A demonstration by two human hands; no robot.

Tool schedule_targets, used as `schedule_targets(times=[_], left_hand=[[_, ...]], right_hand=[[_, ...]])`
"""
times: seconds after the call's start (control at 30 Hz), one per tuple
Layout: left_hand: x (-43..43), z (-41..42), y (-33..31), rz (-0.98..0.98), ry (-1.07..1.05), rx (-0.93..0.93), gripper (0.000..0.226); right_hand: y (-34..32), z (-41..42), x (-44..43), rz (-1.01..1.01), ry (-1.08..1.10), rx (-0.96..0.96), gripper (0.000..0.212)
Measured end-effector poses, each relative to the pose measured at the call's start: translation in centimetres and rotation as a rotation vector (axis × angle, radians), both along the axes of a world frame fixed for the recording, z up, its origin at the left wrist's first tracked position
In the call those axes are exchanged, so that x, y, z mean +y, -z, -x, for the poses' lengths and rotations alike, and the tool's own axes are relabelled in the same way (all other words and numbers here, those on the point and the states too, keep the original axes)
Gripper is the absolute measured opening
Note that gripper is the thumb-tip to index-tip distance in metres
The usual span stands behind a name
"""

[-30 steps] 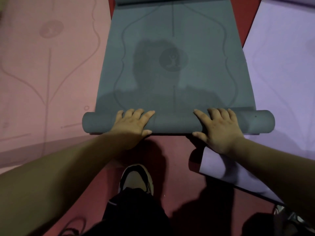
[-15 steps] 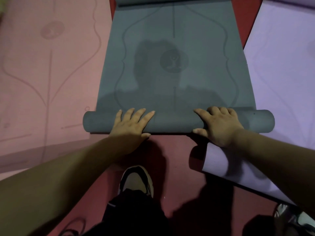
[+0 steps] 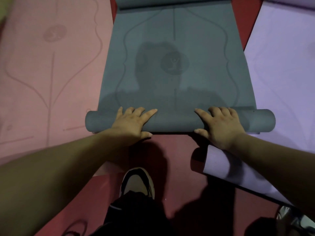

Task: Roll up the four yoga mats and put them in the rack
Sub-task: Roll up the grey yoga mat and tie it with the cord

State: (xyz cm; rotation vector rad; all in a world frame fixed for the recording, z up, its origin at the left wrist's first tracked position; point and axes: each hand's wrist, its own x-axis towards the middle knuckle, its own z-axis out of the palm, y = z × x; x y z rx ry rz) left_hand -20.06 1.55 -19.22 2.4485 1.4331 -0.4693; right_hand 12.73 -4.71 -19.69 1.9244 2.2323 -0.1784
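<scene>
While grey mat (image 3: 187, 40) is lying partly rolled on red floor (image 3: 170, 150), we are pressing left hand (image 3: 133, 121) and right hand (image 3: 221, 125), both flat and open, onto its rolled end.

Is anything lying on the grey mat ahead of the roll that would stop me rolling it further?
Nothing visible. The left hand and right hand rest on the roll; the flat grey mat ahead carries only a shadow and its print. Its far end curls up.
</scene>
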Motion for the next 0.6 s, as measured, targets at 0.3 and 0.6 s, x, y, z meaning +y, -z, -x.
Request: schedule_targets(times=[0.3,0.6], left_hand=[[-0.1,0.8,-0.4,-0.013,0.077,-0.024,0.083],[-4.4,1.7,-0.8,0.096,0.178,-0.098,0.084]], right_hand=[[-1.7,-0.1,0.2,0.165,-0.031,-0.009,0.080],[-2.9,-0.5,-4.8,0.276,-0.048,0.036,0.095]])
